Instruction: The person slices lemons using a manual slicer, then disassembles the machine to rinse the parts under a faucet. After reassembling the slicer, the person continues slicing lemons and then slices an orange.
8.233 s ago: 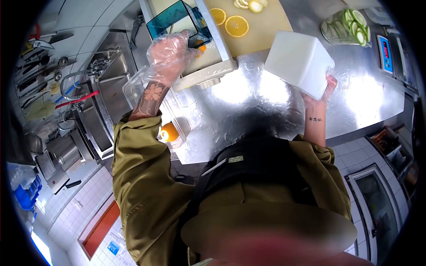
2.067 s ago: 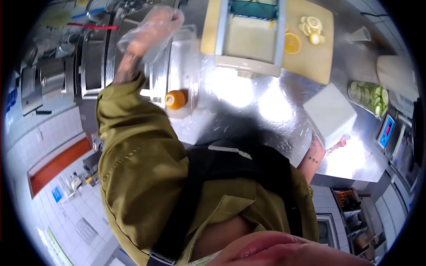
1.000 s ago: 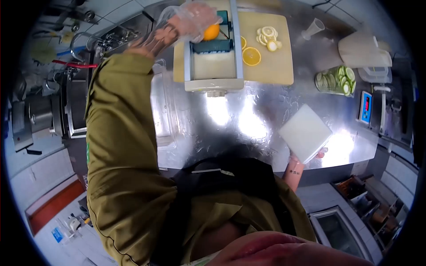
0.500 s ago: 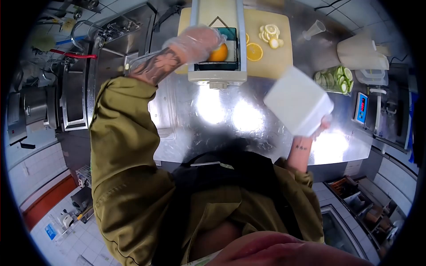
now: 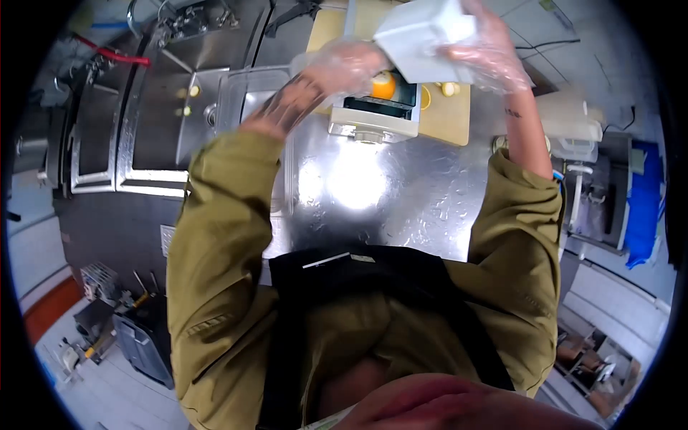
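Observation:
An orange (image 5: 383, 85) with its top cut sits in the dark green feed tray of a slicer (image 5: 373, 123), which has a pale housing and a front knob. My left hand (image 5: 351, 63), in a clear plastic glove, is beside the orange. Its fingers are smeared by motion and partly behind a white plastic block (image 5: 423, 39). Up above the slicer, my right hand (image 5: 496, 54), also gloved, grips that block by its right side. The block hides part of the tray and the board behind it.
A yellow cutting board (image 5: 448, 129) lies under the slicer, with an orange slice (image 5: 426, 97) and peeled pieces (image 5: 450, 89) on it. To the left are a clear plastic tub (image 5: 236, 97) and a steel sink (image 5: 166, 107). A blue cloth or bag (image 5: 643, 204) hangs at the right.
My right hand has carried the white block up and left from the right of the counter to above the slicer. My left hand remains by the orange. The camera view has shifted.

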### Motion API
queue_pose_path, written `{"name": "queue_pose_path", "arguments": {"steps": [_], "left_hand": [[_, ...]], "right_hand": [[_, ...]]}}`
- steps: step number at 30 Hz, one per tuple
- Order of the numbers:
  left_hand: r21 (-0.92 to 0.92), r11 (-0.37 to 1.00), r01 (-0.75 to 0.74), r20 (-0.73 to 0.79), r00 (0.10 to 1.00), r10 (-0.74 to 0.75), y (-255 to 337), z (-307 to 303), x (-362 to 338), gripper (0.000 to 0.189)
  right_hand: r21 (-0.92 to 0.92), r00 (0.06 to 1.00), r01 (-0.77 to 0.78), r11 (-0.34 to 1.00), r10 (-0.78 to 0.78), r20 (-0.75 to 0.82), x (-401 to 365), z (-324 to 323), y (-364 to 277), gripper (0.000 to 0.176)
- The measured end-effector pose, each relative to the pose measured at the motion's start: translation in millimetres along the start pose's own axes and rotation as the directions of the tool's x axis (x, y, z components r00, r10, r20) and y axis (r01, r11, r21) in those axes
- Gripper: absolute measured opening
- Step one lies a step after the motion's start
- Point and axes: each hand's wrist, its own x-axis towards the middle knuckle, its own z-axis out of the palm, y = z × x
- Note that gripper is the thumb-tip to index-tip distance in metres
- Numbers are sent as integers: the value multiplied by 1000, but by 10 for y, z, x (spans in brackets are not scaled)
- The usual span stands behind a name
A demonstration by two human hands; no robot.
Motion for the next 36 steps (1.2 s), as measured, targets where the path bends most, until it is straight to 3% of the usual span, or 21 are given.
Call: {"name": "queue_pose_path", "arguments": {"steps": [1,4,5,8,13,19,22,25,26,28,29,30,31,33,35,36], "left_hand": [[43,994,-97,5,995,97,-55,93,99,31],[418,905,-82,327,943,-65,348,-107,353,27],[474,871,-130,290,957,-15,352,-54,359,21],[555,801,-224,393,919,-16,381,-78,493,17],[485,874,-30,304,943,-137,448,-22,586,21],[447,890,87,249,944,-218,475,-21,578,23],[358,879,316,229,883,-411,394,-66,518,26],[-112,951,287,-59,954,-295,51,-51,129,29],[-298,892,339,-196,893,-404,13,-83,-15,27],[-644,701,305,-371,677,-635,65,-104,-306,23],[-672,703,231,-505,551,-664,95,89,-383,23],[-599,750,279,-554,532,-640,77,450,-417,24],[-522,787,329,-600,514,-613,69,865,-428,25],[-478,741,472,-576,469,-670,244,984,-435,27],[-590,561,580,-414,380,-827,382,1027,-350,33],[-598,522,608,-331,406,-852,340,1161,-330,35]], "right_hand": [[-39,999,-19,999,18,-29,1,-51,-24,73],[-153,984,-99,983,74,-161,-105,-283,-65,79],[-182,974,-128,975,90,-207,-173,-368,-76,81],[-203,951,-162,966,98,-292,-426,-581,-110,88],[-133,950,-92,987,47,-309,-712,-712,-188,87],[-165,979,-66,984,32,-202,-545,-502,-166,88],[-77,992,14,997,-24,-125,-280,-332,-92,97],[-90,995,66,994,-59,79,4,-216,86,101],[-79,989,72,994,-61,134,87,-159,139,102],[-303,970,150,941,-81,229,230,53,207,107],[-424,959,206,882,-95,268,312,177,293,109],[-533,944,269,802,-110,310,391,305,317,111],[-585,939,230,778,-21,342,418,428,223,107],[-560,913,309,769,-74,402,477,540,328,107],[-511,879,321,798,-51,473,488,582,459,107],[-529,890,330,782,-72,450,449,621,499,108]]}}
